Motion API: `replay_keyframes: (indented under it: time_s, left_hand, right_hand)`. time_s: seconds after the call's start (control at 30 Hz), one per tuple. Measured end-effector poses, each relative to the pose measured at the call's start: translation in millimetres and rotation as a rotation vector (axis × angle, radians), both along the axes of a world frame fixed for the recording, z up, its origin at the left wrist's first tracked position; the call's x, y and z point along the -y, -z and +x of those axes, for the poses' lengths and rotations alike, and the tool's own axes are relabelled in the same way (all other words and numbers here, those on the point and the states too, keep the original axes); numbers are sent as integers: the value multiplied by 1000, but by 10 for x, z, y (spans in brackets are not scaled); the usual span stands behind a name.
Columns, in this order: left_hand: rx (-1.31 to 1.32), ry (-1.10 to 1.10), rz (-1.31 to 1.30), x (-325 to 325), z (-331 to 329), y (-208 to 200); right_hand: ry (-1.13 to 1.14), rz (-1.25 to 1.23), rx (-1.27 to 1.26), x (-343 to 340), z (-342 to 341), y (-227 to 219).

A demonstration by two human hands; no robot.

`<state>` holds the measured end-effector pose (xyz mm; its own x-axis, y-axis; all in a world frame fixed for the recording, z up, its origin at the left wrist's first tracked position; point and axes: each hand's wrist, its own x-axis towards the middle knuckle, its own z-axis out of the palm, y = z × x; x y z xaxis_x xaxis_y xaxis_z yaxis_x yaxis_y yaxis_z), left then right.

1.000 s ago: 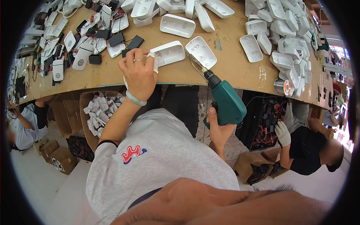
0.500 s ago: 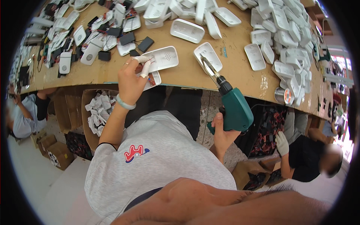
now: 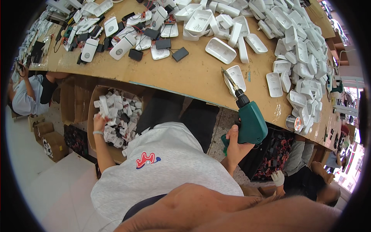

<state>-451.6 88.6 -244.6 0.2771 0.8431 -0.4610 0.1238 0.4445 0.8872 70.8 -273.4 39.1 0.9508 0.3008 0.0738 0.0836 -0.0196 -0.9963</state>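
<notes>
Two hands: R hand (image 3: 236, 144) on green drill (image 3: 250, 123), L hand (image 3: 99, 123) in parts box (image 3: 92, 112).

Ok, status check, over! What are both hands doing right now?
Left hand down in the cardboard box, on the white plastic parts. Right hand gripping the green power screwdriver, tip over the bench edge. Nothing in the way.

We reach our left hand (image 3: 99, 123) into the brown cardboard box (image 3: 92, 116) of white plastic parts (image 3: 118, 116) while our right hand (image 3: 236, 145) grips the green electric screwdriver (image 3: 249, 120) beside the wooden workbench (image 3: 193, 77).
</notes>
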Motion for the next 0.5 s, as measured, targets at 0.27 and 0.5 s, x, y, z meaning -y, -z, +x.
replay_keyframes:
  time_s: [0.27, 0.5]
  left_hand:
    - [-1034, -95, 245, 364, -186, 790]
    - [-1655, 473, 288, 258, 1690, -1108]
  right_hand:
    - [3, -82, 30, -99, -27, -66]
    - [72, -21, 65, -182, -12, -229]
